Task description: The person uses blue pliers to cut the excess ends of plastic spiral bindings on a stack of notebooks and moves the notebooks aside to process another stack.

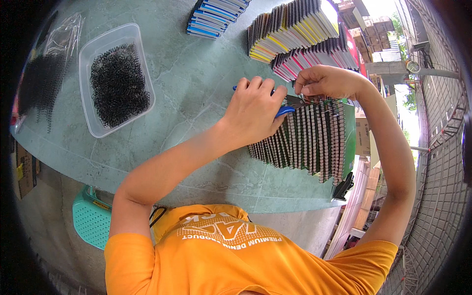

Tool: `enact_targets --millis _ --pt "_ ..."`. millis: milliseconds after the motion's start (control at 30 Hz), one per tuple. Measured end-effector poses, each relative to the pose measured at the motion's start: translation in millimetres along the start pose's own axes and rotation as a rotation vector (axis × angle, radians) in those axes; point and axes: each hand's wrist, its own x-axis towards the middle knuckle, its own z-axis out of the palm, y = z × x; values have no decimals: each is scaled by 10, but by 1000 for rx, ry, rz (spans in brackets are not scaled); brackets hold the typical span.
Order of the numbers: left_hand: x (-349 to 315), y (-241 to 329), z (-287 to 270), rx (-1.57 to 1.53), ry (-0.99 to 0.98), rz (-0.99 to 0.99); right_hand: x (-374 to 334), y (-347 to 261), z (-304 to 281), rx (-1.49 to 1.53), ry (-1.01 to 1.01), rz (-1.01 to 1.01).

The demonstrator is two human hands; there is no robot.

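Note:
My left hand (251, 112) is closed round a pair of blue-handled pliers (284, 111), whose jaws point toward the far end of a row of spiral-bound notebooks (305, 140). These notebooks lie overlapped, their dark coil spines facing up, with a green cover (349, 135) at the right end. At the far edge of that row, my right hand (328, 81) has thumb and fingers pinched together. What lies between those fingertips is too small to make out, though the coil ends are right beside them.
A clear plastic tub (83, 81) of loose black coils (119, 86) stands at left, beside a plastic bag of coils (42, 86). Blue-edged (211, 22), yellow-edged (295, 32) and pink-edged notebook stacks (314, 61) occupy the far side. A black clamp-like object (343, 187) sits at the table's right edge; a turquoise stool (90, 219) stands below left.

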Motion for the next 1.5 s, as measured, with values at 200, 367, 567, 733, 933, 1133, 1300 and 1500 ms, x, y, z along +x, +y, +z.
enact_targets --millis 200,367,567,733,933,1133,1300,1500 --pt "36 -66 -11 61 42 57 -29 -1 5 53 -19 -6" --pt "46 -38 -24 59 -46 48 -33 11 -2 77 -23 -5" --pt "34 -12 7 44 -112 6 -29 44 -5 43 -41 -78" --pt "52 16 -14 120 -40 28 -30 23 -7 67 5 -8" --pt "59 20 4 36 -140 18 -50 31 17 99 1 -40" --pt "34 46 16 -40 -212 -99 -55 -42 3 38 -14 -32" --pt "-52 136 -143 -32 -122 -60 -62 18 -65 50 -52 -93" --pt "-36 175 -27 -7 -34 61 -101 -161 -13 -308 -83 8"
